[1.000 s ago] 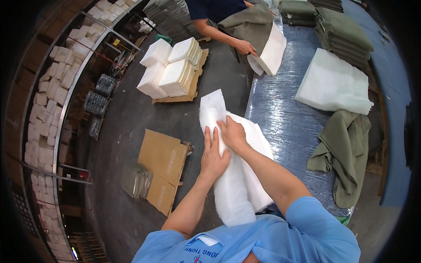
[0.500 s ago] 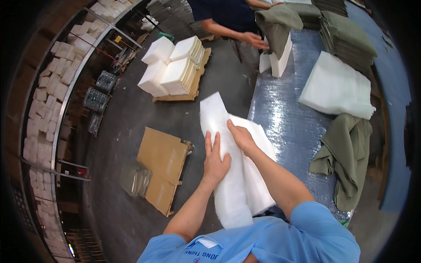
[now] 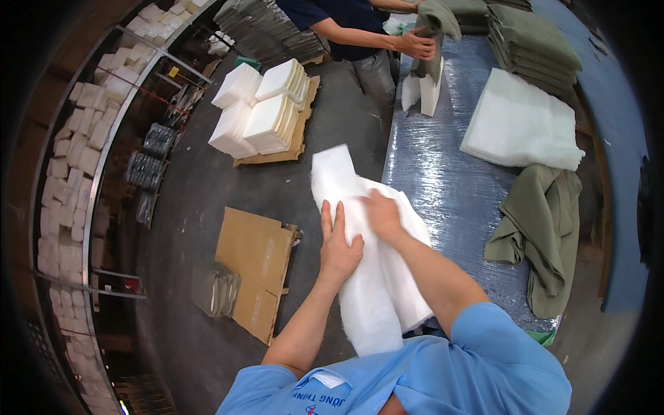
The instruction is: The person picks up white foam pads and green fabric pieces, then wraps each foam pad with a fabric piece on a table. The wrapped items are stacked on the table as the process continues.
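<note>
A long sheet of white fluffy wadding (image 3: pixel 370 304) lies in front of my body, draped along a white pad-like piece (image 3: pixel 404 277) that shows on its right. My left hand (image 3: pixel 340 242) rests flat on the wadding, two fingers stretched forward and the thumb apart. My right hand (image 3: pixel 384 216) is at the fold between the wadding and the white piece; its fingers are smeared by motion. The wadding's far end (image 3: pixel 332 162) sticks out beyond both hands. What lies under the wadding is hidden.
To the right, the plastic-wrapped table (image 3: pixel 443 200) bears white wadding sheets (image 3: pixel 522 121), a crumpled olive cover (image 3: pixel 543 228) and folded olive fabric (image 3: pixel 532 45). Across it, a co-worker's hand (image 3: pixel 417 45) grips an olive cover over a white block. Foam stacks (image 3: pixel 266 104) and cardboard (image 3: pixel 252 263) occupy the floor.
My right hand has shifted slightly along the wadding and is blurred now. My left hand stays nearly in place. The co-worker's hand has closed on the olive cover, which sits lower over the block.
</note>
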### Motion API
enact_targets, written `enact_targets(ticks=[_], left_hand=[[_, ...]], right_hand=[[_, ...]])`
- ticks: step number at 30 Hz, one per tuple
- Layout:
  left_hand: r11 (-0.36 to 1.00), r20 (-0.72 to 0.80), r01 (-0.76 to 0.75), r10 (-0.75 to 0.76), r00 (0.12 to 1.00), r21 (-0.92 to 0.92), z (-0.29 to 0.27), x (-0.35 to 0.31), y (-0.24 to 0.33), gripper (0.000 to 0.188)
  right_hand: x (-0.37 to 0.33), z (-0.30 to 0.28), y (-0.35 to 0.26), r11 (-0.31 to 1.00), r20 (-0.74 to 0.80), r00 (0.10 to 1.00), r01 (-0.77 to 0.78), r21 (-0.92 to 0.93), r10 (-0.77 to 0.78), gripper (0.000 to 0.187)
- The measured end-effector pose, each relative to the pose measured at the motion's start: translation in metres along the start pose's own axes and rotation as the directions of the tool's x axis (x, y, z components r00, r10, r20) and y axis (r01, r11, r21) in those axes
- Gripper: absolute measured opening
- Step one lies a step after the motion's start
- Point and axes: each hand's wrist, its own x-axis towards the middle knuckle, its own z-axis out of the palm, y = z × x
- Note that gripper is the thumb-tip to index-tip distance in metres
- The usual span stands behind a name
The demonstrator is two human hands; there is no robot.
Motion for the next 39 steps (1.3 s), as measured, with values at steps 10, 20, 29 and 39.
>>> enact_targets(ticks=[10,20,29,39], left_hand=[[0.995,-0.071,-0.096,0.094,0.993,-0.021,0.004,0.001,0.018,0.082],[0.999,-0.042,0.001,-0.002,0.999,-0.037,0.001,0.004,0.03,0.081],[0.999,-0.02,0.043,-0.043,0.999,-0.01,-0.012,-0.004,0.004,0.081],[0.996,-0.109,-0.009,0.018,0.994,0.083,-0.006,-0.013,-0.009,0.084]], right_hand=[[0.013,-0.042,0.089,0.882,0.067,0.961,-0.272,0.383,0.267,0.039],[0.054,-0.029,-0.086,0.977,0.137,0.991,-0.036,0.211,0.007,0.066],[0.047,0.02,-0.055,0.978,0.087,0.996,0.012,0.207,-0.031,0.038],[-0.032,-0.023,0.106,0.789,0.136,0.89,-0.451,0.417,0.436,0.041]])
